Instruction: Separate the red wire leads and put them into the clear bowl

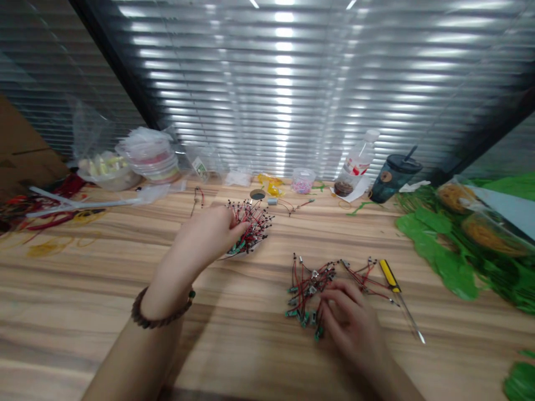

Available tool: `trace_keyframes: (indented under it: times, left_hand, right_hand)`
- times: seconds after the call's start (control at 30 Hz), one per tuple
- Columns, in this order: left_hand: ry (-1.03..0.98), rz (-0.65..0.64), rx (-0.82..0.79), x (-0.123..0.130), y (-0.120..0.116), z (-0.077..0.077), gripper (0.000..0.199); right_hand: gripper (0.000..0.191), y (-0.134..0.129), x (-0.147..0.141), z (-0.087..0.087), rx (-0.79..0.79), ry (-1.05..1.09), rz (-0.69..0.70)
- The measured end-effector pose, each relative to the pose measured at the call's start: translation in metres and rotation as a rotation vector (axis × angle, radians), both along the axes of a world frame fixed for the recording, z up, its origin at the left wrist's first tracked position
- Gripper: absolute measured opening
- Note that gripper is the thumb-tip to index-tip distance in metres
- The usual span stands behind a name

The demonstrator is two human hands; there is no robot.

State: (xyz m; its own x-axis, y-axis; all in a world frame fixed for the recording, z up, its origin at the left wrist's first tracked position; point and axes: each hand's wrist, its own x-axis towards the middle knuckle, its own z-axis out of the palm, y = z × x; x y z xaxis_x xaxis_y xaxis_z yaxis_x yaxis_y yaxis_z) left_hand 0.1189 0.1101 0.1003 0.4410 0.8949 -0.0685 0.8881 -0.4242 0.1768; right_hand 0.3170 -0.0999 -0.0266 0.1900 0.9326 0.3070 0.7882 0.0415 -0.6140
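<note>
My left hand point(213, 231), with a dark beaded bracelet on its wrist, is closed at a dense heap of small circuit boards with red and black wires point(253, 225). Its fingertips are partly hidden, so what they pinch does not show. Nearer to me, a looser pile of the same wired boards point(305, 289) lies on the wooden table point(234, 345). My right hand point(353, 320) reaches into this pile's right side, fingers curled and thumb close to the index finger. Whether a wire sits between them is too small to tell.
A yellow-handled screwdriver point(390, 275) lies on the right, near green artificial leaves point(443, 250). Along the back stand a bottle point(355, 167), a dark tumbler point(393, 178), a tub of pink bits point(303, 181) and stacked plastic containers point(150, 159). Loose wires point(292, 207) lie behind the heap.
</note>
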Motion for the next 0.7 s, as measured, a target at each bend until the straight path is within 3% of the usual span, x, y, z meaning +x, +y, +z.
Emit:
trace_keyframes:
  times: [0.07,0.13,0.2,0.23,0.3,0.4,0.5,0.7]
  left_hand:
    - [-0.021,-0.193,-0.125,0.013,-0.027,-0.003,0.054]
    - [-0.017,-0.365,-0.303,0.030,-0.053,-0.015,0.053]
    - [-0.017,-0.494,-0.405,0.048,-0.073,-0.034,0.035]
    - [-0.007,-0.507,-0.410,0.055,-0.078,-0.044,0.028]
    - [0.020,-0.482,-0.415,0.066,-0.082,-0.062,0.031]
    - [-0.054,-0.550,-0.478,0.071,-0.075,-0.077,0.031]
    - [-0.060,-0.533,-0.472,0.071,-0.070,-0.083,0.030]
    - [-0.038,-0.449,-0.389,0.075,-0.076,-0.078,0.031]
  right_hand:
    - [0.018,0.000,0.003,0.004,-0.155,0.015,-0.094]
    - [0.026,-0.001,0.003,0.006,-0.343,0.019,-0.119]
    - [0.029,-0.002,0.000,0.006,-0.462,0.008,-0.109]
    - [0.027,-0.002,-0.002,0.006,-0.487,0.005,-0.099]
    - [0.019,-0.001,-0.004,0.006,-0.506,0.023,-0.091]
    - [0.008,0.001,0.001,0.007,-0.489,0.036,-0.104]
    - [0.004,0.001,0.013,0.008,-0.433,-0.025,-0.137]
    - [0.026,0.000,0.023,0.005,-0.351,0.043,-0.147]
